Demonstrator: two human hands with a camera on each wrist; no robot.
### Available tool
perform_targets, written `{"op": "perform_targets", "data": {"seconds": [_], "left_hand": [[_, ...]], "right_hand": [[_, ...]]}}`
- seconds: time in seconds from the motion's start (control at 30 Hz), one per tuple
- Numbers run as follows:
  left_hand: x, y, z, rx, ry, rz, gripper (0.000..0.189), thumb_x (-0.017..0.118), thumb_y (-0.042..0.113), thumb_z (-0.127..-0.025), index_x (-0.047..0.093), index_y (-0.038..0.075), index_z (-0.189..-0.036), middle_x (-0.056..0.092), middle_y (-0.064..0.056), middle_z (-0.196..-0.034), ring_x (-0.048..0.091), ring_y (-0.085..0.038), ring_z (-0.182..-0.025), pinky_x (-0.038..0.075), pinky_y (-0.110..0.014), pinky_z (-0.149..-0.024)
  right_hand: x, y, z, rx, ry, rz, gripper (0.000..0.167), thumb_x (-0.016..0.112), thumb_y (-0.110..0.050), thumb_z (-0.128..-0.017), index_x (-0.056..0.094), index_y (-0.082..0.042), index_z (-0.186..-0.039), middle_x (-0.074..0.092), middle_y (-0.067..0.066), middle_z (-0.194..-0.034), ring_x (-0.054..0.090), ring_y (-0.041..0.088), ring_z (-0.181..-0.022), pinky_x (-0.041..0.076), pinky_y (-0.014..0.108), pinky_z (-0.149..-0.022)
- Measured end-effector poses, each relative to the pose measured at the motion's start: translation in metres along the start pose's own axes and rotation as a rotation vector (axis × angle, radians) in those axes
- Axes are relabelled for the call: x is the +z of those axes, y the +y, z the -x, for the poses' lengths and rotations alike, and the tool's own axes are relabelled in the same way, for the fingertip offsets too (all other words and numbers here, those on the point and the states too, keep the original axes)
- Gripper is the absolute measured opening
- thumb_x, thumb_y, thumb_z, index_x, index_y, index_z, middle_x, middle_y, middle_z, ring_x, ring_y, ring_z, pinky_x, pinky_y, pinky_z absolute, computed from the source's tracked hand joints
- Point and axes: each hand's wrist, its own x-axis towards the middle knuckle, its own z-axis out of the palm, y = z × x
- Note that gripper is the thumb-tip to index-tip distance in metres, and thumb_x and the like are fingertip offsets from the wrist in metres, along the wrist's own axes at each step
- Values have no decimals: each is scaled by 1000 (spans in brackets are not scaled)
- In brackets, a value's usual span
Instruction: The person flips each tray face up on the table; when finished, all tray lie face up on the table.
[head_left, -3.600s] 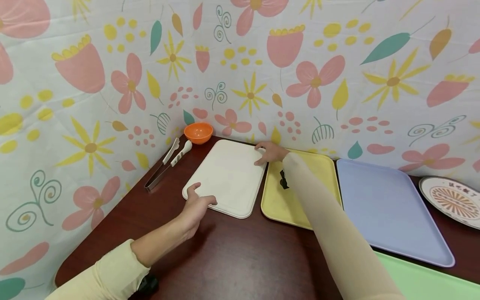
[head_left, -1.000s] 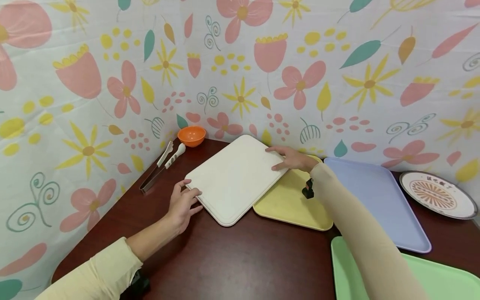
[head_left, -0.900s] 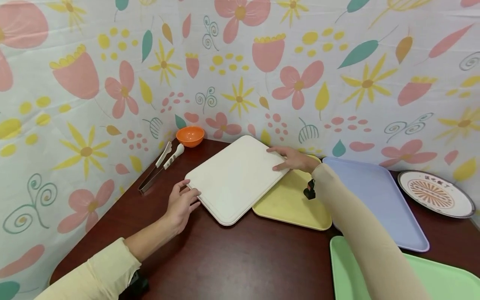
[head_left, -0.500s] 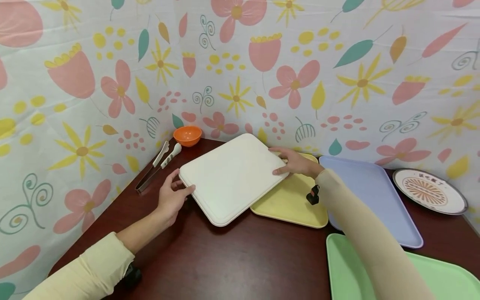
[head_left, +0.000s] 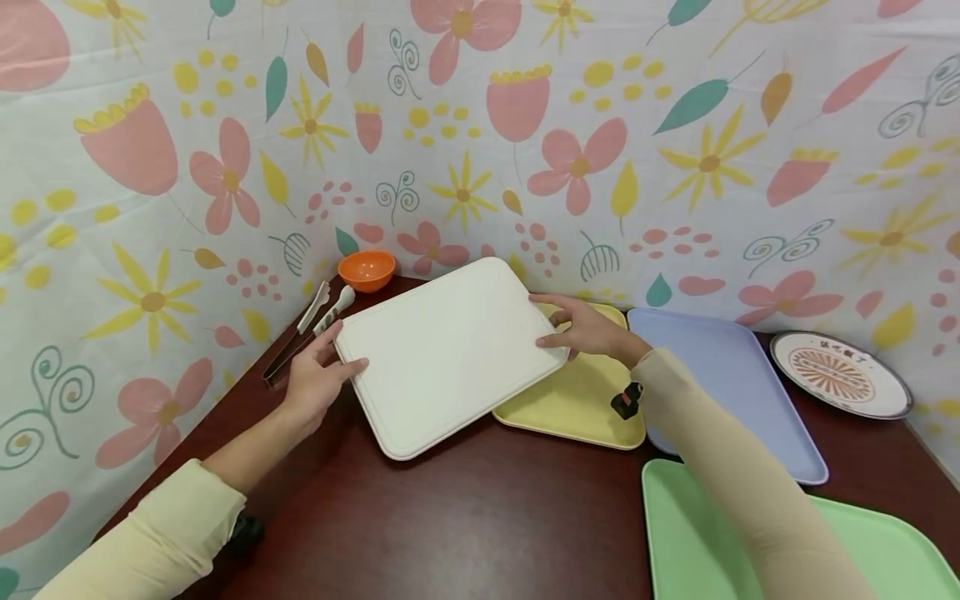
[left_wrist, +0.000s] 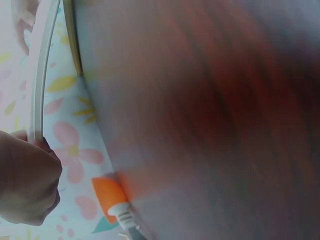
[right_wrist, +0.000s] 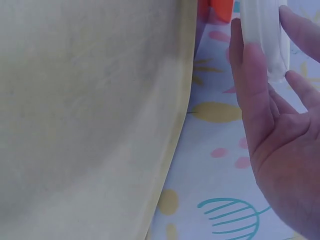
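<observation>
A white rectangular tray (head_left: 450,358) with rounded corners and a low rim is raised above the dark table, turned at an angle. My left hand (head_left: 313,383) grips its left end, thumb on top and fingers around the edge. At the right end, my right hand (head_left: 588,329) holds the opposite edge between thumb and fingers. The left wrist view shows the tray's edge (left_wrist: 39,80) side-on, well off the tabletop. In the right wrist view, thumb and fingers pinch the white tray's corner (right_wrist: 265,40). Part of a yellow tray (head_left: 573,408) lies hidden below it.
A blue tray (head_left: 723,375) and a green tray (head_left: 678,517) lie to the right, beside a white patterned plate (head_left: 840,375). Tongs (head_left: 303,325) and an orange bowl (head_left: 367,271) stand at the back left. Floral cloth (head_left: 465,125) walls the table's back and left side.
Both hands have taken hold of the white tray, which was lying flat. It has been lifted, turned, and most recently brought left and closer.
</observation>
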Motion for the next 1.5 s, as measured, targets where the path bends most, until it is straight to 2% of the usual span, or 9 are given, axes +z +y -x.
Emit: {"op": "perform_targets", "data": {"seconds": [0.17,0.27,0.53,0.8,0.9,1.1,1.2,1.4,1.5], "left_hand": [[-3,3,-3,37,-11,-27,80,70,5,-92,28,20,-158,44,-20,-146,56,-23,-117,51,-15,-80],[-6,6,-4,45,-14,-30,81,70,5,-92,26,20,-158,45,-20,-145,57,-25,-120,51,-16,-80],[-9,18,-4,79,3,-13,88,70,3,-91,17,19,-160,36,-17,-155,48,-34,-133,52,-15,-81],[-9,30,0,180,18,19,86,70,0,-90,22,16,-159,43,-19,-150,53,-34,-128,53,-17,-78],[-9,34,2,209,16,69,86,70,-4,-89,24,17,-158,45,-20,-149,55,-31,-126,54,-19,-80],[-7,38,4,266,10,196,82,69,-11,-86,25,7,-153,42,-21,-150,56,-25,-127,54,-20,-83],[-7,40,6,305,4,243,82,68,-13,-86,26,5,-153,41,-21,-152,56,-24,-126,54,-21,-83],[-3,44,10,333,14,308,81,67,-17,-85,28,4,-152,40,-20,-152,54,-25,-129,53,-22,-86],[0,48,12,350,47,301,77,68,-16,-84,33,1,-151,43,-20,-150,53,-26,-129,52,-21,-87]], "right_hand": [[3,-10,8,3,56,38,76,76,-19,-89,37,-17,-154,66,18,-110,67,27,-76,51,57,-49],[6,-15,11,4,85,37,75,76,-21,-89,38,-17,-153,63,20,-117,67,26,-70,51,57,-50],[11,-32,22,-42,210,-24,69,72,-14,-92,38,-16,-153,64,23,-109,71,28,-64,52,36,-45],[13,-41,29,-67,316,-76,69,71,-11,-92,39,-18,-153,67,25,-109,72,30,-67,52,35,-44],[16,-44,32,-74,356,-86,68,71,-9,-93,39,-16,-153,67,26,-113,72,33,-75,54,38,-46],[21,-52,36,-120,457,-83,64,71,-8,-92,44,-13,-150,69,28,-109,70,41,-80,54,40,-46],[24,-56,38,-141,493,-70,62,71,-8,-92,47,-14,-148,70,25,-107,71,38,-79,53,34,-45],[26,-58,41,-196,555,64,62,73,-10,-91,47,-14,-147,73,19,-103,72,30,-91,58,36,-66],[27,-59,43,-197,596,148,64,74,-15,-91,46,-13,-148,73,16,-106,71,28,-93,55,36,-70]]}}
